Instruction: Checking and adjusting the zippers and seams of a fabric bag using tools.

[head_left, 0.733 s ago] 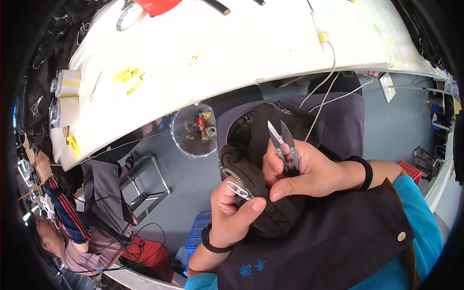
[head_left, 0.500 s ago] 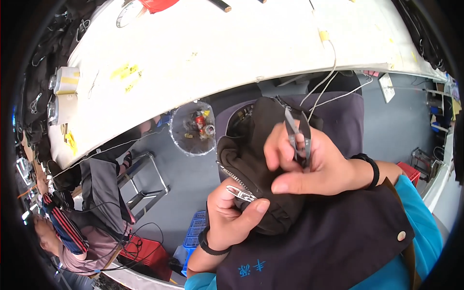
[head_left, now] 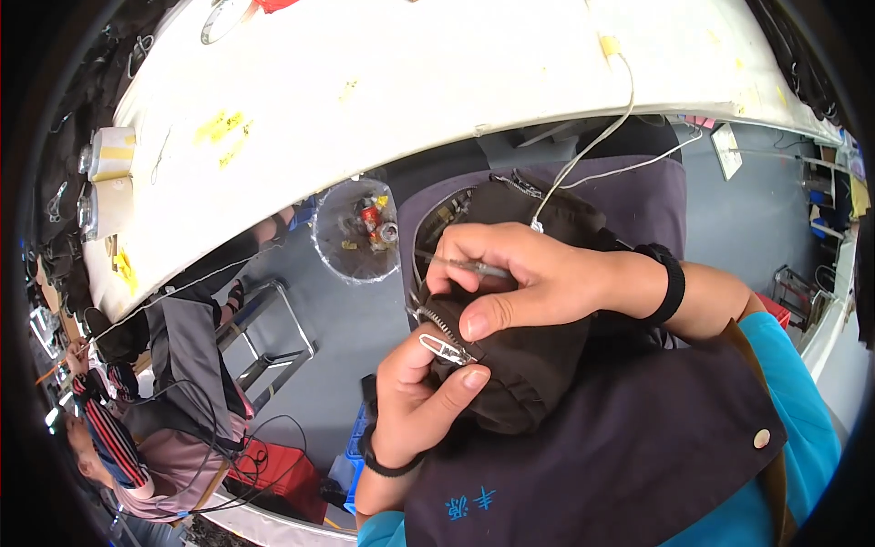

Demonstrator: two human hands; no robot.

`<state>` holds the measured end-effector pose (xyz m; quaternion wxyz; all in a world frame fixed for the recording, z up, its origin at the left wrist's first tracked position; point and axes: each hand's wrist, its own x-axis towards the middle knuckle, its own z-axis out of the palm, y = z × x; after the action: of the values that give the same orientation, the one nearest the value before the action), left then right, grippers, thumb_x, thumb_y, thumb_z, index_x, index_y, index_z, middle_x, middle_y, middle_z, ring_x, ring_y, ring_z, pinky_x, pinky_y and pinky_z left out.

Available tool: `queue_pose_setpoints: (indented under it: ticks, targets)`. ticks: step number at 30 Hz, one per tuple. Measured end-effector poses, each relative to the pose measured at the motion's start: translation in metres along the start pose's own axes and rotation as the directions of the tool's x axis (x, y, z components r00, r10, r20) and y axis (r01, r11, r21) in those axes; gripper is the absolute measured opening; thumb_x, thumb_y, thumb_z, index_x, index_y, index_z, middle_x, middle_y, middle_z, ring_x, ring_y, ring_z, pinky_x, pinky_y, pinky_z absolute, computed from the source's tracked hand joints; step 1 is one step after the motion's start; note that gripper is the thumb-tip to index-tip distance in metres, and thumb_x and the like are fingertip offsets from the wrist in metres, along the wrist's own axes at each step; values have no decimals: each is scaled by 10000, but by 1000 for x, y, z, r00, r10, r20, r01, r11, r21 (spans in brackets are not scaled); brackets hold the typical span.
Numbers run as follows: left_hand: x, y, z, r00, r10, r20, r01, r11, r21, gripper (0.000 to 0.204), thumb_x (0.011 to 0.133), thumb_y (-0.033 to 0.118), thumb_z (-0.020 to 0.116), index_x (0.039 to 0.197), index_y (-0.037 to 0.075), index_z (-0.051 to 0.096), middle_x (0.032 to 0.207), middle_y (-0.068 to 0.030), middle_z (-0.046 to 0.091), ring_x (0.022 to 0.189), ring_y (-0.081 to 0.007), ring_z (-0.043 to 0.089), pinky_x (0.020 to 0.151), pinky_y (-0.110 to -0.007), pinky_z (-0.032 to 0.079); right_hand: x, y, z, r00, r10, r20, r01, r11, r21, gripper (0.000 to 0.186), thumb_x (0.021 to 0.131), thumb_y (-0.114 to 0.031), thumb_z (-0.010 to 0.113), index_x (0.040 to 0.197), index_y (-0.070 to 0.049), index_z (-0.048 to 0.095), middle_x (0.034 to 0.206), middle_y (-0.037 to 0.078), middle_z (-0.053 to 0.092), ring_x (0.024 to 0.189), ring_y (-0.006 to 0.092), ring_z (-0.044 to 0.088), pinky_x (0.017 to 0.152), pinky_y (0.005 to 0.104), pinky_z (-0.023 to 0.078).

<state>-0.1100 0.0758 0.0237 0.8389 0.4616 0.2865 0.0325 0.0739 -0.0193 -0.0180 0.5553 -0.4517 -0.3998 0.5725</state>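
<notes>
1. White table [head_left: 410, 91] spans twelve o'clock.
2. Dark-brown fabric bag [head_left: 533, 365] lies at five.
3. Right hand [head_left: 547, 278], three o'clock, curls around slim grey metal snips [head_left: 490, 271].
4. Left hand [head_left: 415, 397], six o'clock, pinches the bag beside silver looped zip pull [head_left: 440, 347], already attached; what's left is unclear.

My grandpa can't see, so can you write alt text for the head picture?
A person's left hand pinches the silver zipper pull of a dark bag, while the right hand holds a thin metal tool over it. Beyond is a white table.
</notes>
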Motion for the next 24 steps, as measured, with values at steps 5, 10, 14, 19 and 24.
queue_pose_setpoints:
  ticks: [5, 10, 14, 19, 24]
  targets:
    - [5, 18, 5, 679, 724, 121, -358, 182, 916, 461, 739, 250, 806, 1085, 58, 571, 968, -102, 633, 786, -225, 590, 782, -370, 435, -5, -1, 5, 992, 64, -109, -55, 995, 80, 285, 914, -223, 641, 851, -73, 407, 938, 48, 540, 883, 108, 474, 801, 276, 429]
    - [6, 45, 11, 659, 626, 418, -481, -77, 874, 469, 742, 203, 796, 1124, 65, 561, 920, -62, 664, 879, -205, 604, 790, -383, 403, -5, -3, 9, 988, 31, -151, -37, 999, -35, 268, 935, -224, 610, 852, -66, 410, 930, 45, 542, 855, 105, 491, 768, 275, 439]
    - [14, 47, 17, 730, 577, 366, -442, -11, 897, 370, 710, 117, 798, 1040, 119, 629, 830, 35, 695, 771, -128, 646, 746, -335, 397, -5, 0, 13, 981, 39, -190, -36, 999, 20, 264, 946, -227, 594, 852, -55, 416, 928, 46, 543, 850, 107, 494, 754, 278, 439]
    - [23, 59, 14, 769, 505, 393, -461, 13, 887, 417, 700, 60, 794, 1070, 112, 609, 806, 23, 701, 657, -130, 636, 679, -296, 398, -6, 2, 13, 977, 36, -210, -37, 999, -3, 264, 949, -227, 591, 853, -51, 419, 924, 47, 541, 855, 103, 491, 750, 272, 438]
    - [27, 57, 10, 733, 486, 477, -526, -40, 849, 413, 703, 11, 776, 1066, 93, 598, 789, 36, 673, 630, -131, 613, 660, -299, 392, -6, 3, 13, 976, 55, -209, -53, 998, 16, 267, 944, -229, 598, 859, -47, 422, 921, 49, 538, 856, 106, 487, 755, 275, 439]
